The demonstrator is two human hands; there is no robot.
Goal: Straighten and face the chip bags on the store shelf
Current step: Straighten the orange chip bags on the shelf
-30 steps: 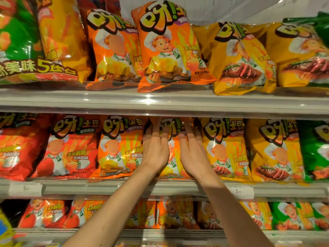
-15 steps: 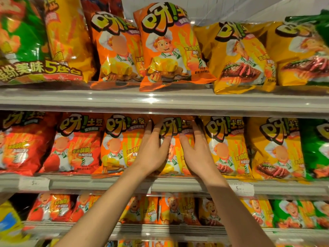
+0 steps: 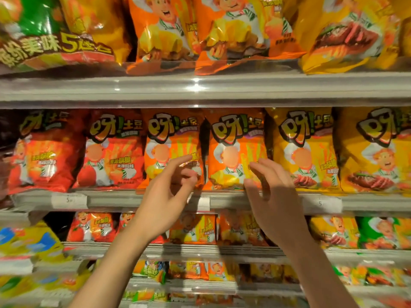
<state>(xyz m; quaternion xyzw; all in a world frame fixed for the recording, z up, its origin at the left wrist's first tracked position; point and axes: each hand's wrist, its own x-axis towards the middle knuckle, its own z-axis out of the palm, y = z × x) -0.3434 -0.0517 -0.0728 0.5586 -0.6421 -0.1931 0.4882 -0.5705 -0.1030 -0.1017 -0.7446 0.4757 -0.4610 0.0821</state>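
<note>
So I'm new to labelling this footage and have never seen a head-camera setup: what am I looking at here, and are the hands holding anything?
A person wears one wide-angle camera on the head, so you see their own arms reaching forward. It is a store shelf of chip bags. The left hand and right hand hover before the middle row, fingers loosely curled, holding nothing. Behind them stand two orange bags, one left and one right, upright and facing out, a dark gap between them. Red bags sit to the left, yellow bags to the right.

Both arms are being held raised, the left hand (image 3: 165, 197) and right hand (image 3: 270, 197) loosely curled, gripping nothing.
</note>
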